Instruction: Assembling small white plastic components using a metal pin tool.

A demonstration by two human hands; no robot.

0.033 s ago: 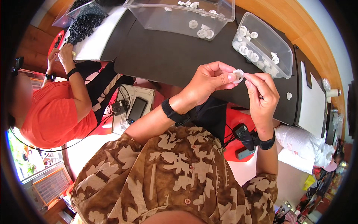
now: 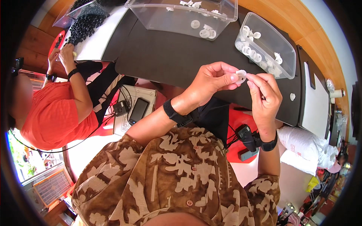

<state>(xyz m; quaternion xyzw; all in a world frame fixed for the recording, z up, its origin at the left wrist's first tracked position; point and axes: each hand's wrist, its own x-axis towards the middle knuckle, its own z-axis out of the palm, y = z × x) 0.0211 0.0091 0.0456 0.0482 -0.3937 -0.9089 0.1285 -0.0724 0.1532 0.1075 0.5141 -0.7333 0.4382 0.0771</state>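
Observation:
Above the near edge of the dark table, my left hand [image 2: 215,80] is closed, pinching a small round white plastic part [image 2: 241,76] between thumb and fingers. The part looks like a cap with a hole in its face. My right hand [image 2: 266,96] is close on its right side, with the index fingertip at the part's edge. Its thumb and fingers are curled together; anything between them is too small or hidden to make out. A similar loose white part [image 2: 292,97] lies on the table to the right.
A large clear bin [image 2: 166,26] and a smaller one [image 2: 288,62], both with white parts, stand on the dark table [image 2: 158,56]. At left, a co-worker in a red shirt [image 2: 62,113] handles things beside black pieces [image 2: 85,30]. White sacks [image 2: 301,145] lie at right.

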